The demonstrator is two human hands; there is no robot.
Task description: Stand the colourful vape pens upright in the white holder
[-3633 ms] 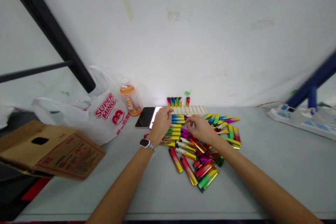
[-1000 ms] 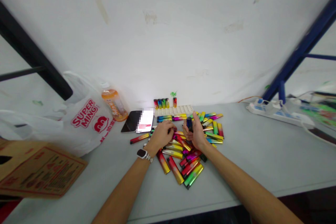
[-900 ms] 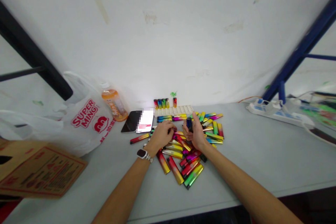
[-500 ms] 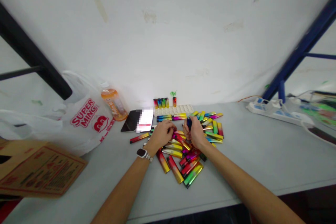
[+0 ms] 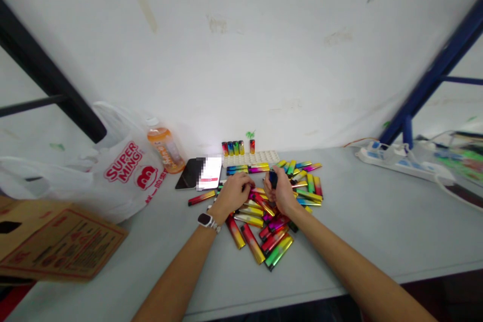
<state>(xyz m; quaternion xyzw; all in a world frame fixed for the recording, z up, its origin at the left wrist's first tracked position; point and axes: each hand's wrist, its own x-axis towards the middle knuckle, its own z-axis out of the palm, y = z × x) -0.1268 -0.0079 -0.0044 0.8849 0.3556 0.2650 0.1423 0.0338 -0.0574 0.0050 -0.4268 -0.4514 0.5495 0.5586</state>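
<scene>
The right hand (image 5: 282, 195) was closed around a dark blue lighter (image 5: 273, 178), which stood upright out of the top of the fist, directly above the pile of lighters (image 5: 277, 211) on the grey table (image 5: 377, 231). The left hand (image 5: 234, 192) lay palm down on the left part of that pile, fingers curled over several lighters; whether it gripped any one of them could not be determined. A white-strapped watch (image 5: 206, 220) sat on the left wrist, just left of the pile's near edge. Behind the pile, against the wall, lay a white tray (image 5: 264, 157) with five lighters standing upright (image 5: 236, 148) in its far row. Two phones (image 5: 199, 173), one dark and one with a lit screen, lay just left of the pile's far corner. One red-and-yellow lighter (image 5: 201, 197) lay apart, between the phones and the pile. Farther left of the pile stood an orange drink bottle (image 5: 166, 148), touching a white plastic bag (image 5: 124, 171) printed in red. A cardboard box (image 5: 56, 244) lay well left of the pile. A white power strip (image 5: 400, 161) lay well to the right of the pile.
</scene>
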